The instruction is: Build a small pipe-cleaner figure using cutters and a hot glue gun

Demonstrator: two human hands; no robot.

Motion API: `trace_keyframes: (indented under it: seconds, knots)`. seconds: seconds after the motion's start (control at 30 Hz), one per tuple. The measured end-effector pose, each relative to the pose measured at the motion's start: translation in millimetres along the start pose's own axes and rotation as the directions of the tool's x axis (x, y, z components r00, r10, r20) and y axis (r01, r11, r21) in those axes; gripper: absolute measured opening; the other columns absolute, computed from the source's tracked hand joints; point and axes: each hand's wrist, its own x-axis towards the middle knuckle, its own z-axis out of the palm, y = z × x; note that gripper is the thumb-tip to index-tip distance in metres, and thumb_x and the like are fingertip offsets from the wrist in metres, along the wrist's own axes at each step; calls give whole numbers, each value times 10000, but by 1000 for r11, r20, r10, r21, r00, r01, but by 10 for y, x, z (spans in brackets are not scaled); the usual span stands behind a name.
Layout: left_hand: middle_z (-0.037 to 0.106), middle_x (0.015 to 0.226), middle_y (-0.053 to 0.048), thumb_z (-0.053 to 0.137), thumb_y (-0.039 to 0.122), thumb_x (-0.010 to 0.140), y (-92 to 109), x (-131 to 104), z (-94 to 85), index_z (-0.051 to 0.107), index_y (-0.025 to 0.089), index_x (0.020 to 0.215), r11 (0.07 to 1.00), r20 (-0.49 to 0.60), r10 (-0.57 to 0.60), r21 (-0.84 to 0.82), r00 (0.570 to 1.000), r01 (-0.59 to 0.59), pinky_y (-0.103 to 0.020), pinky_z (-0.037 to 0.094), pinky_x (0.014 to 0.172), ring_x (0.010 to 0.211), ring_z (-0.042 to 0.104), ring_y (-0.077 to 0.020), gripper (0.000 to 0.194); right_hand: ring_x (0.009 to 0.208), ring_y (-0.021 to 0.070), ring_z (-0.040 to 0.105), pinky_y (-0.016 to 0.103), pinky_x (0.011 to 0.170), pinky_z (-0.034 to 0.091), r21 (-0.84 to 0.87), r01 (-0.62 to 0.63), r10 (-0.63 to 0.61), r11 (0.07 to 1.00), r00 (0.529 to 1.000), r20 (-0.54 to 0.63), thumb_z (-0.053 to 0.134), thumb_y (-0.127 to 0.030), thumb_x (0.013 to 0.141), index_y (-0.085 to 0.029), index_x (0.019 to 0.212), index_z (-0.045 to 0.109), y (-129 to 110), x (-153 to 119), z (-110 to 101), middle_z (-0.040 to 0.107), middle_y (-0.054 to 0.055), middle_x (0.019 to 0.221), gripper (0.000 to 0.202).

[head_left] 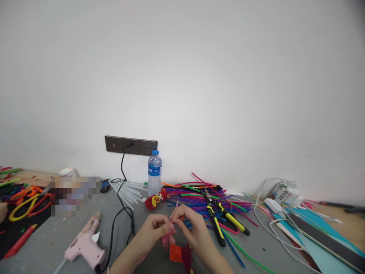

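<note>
Both hands meet low in the middle of the head view. My left hand (159,230) pinches a pink fuzzy stem piece (165,238) between thumb and fingers. My right hand (190,224) has its thumb and forefinger closed on the upper part of the same pink piece, touching the left fingertips. Just below the hands lies an orange and dark red fuzzy piece (176,254), partly hidden by the right hand. Behind them, a small red figure with a yellow beak and googly eyes (153,201) lies on the grey table (142,219).
Yellow-black pliers (215,220) rest on colourful pipe cleaners (188,198) at right. A water bottle (154,175) stands near the wall. A pink glue gun (87,245), black cord (112,232) and glue sticks (128,193) are left; white cables (273,232) and a phone (325,241) are far right.
</note>
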Motion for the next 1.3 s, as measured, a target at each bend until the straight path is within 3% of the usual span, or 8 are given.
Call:
trace_keyframes:
  seconds: [0.27,0.47,0.77,0.87,1.1,1.3]
  knots:
    - [664,489,-26,761,521,698,-34,35,-13,637,144,574,996,-83,90,17,992,-89,-204,336,484,448,490,-101,415,689,154,624,234,636,482,-66,-11,9,998,999,-37,537,-204,906,-205,781,605,86,-13,21,648,23,747,142]
    - [675,516,-31,727,527,735,-54,60,-32,680,135,642,979,-157,171,135,973,-150,-197,345,479,461,481,-101,405,701,151,635,225,632,489,-113,32,-43,993,994,-98,530,-155,895,-204,806,624,77,-47,87,668,31,767,138]
    - [638,526,-8,696,527,763,-73,68,-78,661,131,616,950,-240,285,198,928,-241,-184,334,483,474,446,-85,424,781,168,655,245,685,506,58,102,-94,993,987,-131,603,-129,856,-190,787,644,45,14,151,684,56,823,101]
    - [642,515,-10,693,541,760,-80,64,-71,652,130,617,952,-224,271,205,936,-227,-177,331,470,460,447,-81,436,775,167,651,246,681,503,95,90,-81,991,992,-96,601,-140,863,-195,769,654,69,21,110,685,55,808,121]
    - [662,487,-28,677,609,735,-77,58,-23,620,147,602,964,-122,222,174,967,-199,-180,367,431,415,500,-93,484,750,172,640,257,667,514,326,-95,90,940,995,30,746,-318,779,-191,724,629,190,13,51,660,44,810,181]
    - [621,451,-4,696,616,709,-79,48,-34,594,157,585,969,-45,196,159,980,-187,-189,397,423,426,556,-118,486,730,174,627,267,655,495,294,-128,109,947,991,81,743,-463,762,-191,795,664,182,20,31,661,36,776,286]
